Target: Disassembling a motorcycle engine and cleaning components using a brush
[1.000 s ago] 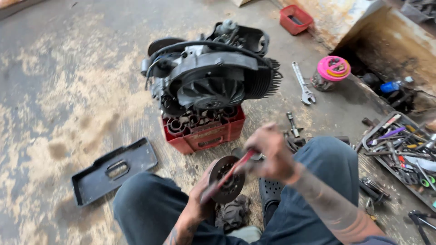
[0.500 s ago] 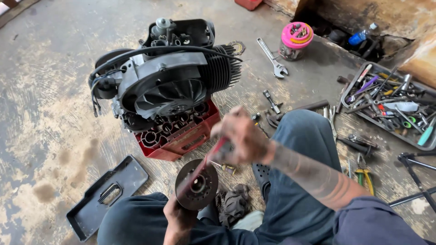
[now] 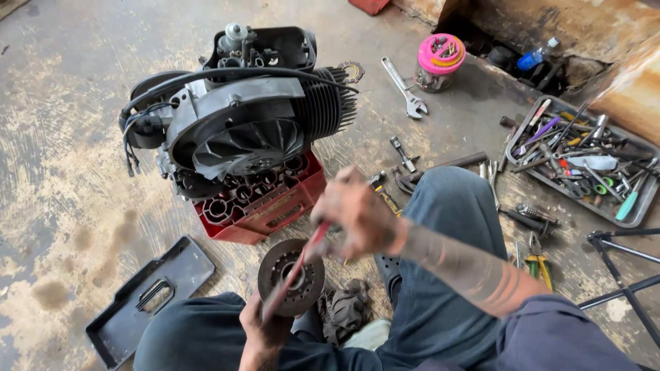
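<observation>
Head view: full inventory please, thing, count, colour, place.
finned engine block: 1, grey and black, on the crate, upper left
plastic crate: 1, red, under the engine
flat plastic cover: 1, black, floor, lower left
round perforated metal disc: 1, dark rusty, centre bottom
long thin tool: 1, red, across the disc
adjustable wrench: 1, silver, floor, upper centre
round tub: 1, pink lid, beside the wrench
tool tray: 1, grey, full of mixed tools, right
pliers: 1, green and yellow grips, right of knee
rag: 1, dark, between the legs
left hand: holds the disc from below
right hand: grips the red tool
</observation>
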